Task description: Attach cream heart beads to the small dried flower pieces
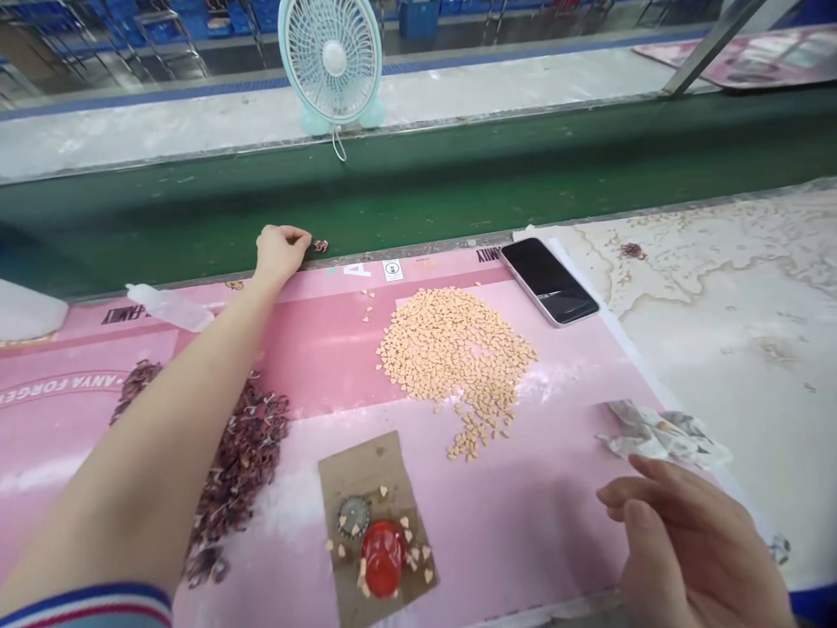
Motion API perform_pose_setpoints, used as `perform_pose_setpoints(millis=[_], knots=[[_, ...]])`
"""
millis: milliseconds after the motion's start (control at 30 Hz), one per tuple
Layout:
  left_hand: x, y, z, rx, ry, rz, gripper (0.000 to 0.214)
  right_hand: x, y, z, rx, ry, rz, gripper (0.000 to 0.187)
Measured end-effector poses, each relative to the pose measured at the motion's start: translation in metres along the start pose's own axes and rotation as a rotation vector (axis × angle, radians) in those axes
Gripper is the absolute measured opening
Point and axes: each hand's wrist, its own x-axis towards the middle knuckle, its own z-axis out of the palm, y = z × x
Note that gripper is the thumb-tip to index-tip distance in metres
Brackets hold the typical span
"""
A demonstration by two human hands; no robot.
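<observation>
My left hand point(281, 251) reaches across to the edge of the green belt, with thumb and fingers pinched together. Just right of the fingertips is a small dark-red piece point(320, 246); whether the pinch holds anything is hidden. My left forearm partly covers a pile of dark-red pieces point(245, 445) on the pink mat point(523, 515). At the lower right, my right hand point(699, 541) hovers with fingers slightly bent and thumb apart, holding nothing visible, near a crumpled tissue point(667, 432). A heap of small tan heart-shaped pieces point(451, 340) lies mid-mat.
A brown card point(357, 458) carries a red cap-like object point(383, 558), a round grey disc point(354, 516) and several loose hearts. A phone point(549, 279) lies at the mat's right edge, a clear squeeze bottle point(171, 307) at left. Beyond the green belt point(445, 179) stands a fan point(333, 61).
</observation>
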Motion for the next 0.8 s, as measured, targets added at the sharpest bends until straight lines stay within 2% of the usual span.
perform_pose_setpoints(millis=[67, 133, 267, 333, 433, 533, 633, 733, 800], knots=[[-0.017, -0.003, -0.015, 0.051, -0.008, 0.028, 0.038, 0.001, -0.005, -0.001, -0.009, 0.003, 0.091, 0.023], [-0.046, -0.007, -0.037, 0.095, -0.046, 0.080, 0.030, 0.002, -0.009, 0.000, 0.005, -0.033, 0.072, 0.019], [-0.132, -0.019, -0.077, 0.180, -0.275, 0.209, 0.031, 0.001, -0.008, 0.004, 0.083, -0.096, -0.028, 0.020], [-0.175, -0.027, -0.087, 0.225, -0.358, 0.260, 0.037, 0.001, -0.005, 0.006, 0.136, -0.129, -0.108, 0.027], [-0.217, -0.039, -0.091, 0.315, -0.350, 0.312, 0.043, 0.003, -0.005, 0.010, 0.150, -0.188, -0.235, 0.033], [-0.233, -0.045, -0.089, 0.383, -0.298, 0.347, 0.043, 0.009, -0.010, 0.014, 0.059, -0.303, -0.317, 0.028], [-0.236, -0.045, -0.089, 0.405, -0.232, 0.366, 0.042, 0.015, -0.014, 0.022, -0.133, -0.449, -0.432, 0.017], [-0.237, -0.043, -0.092, 0.394, -0.120, 0.339, 0.046, 0.017, -0.012, 0.030, -0.320, -0.475, -0.529, 0.014], [-0.241, -0.045, -0.097, 0.377, -0.036, 0.289, 0.042, 0.018, -0.010, 0.034, -0.364, -0.486, -0.550, 0.016]])
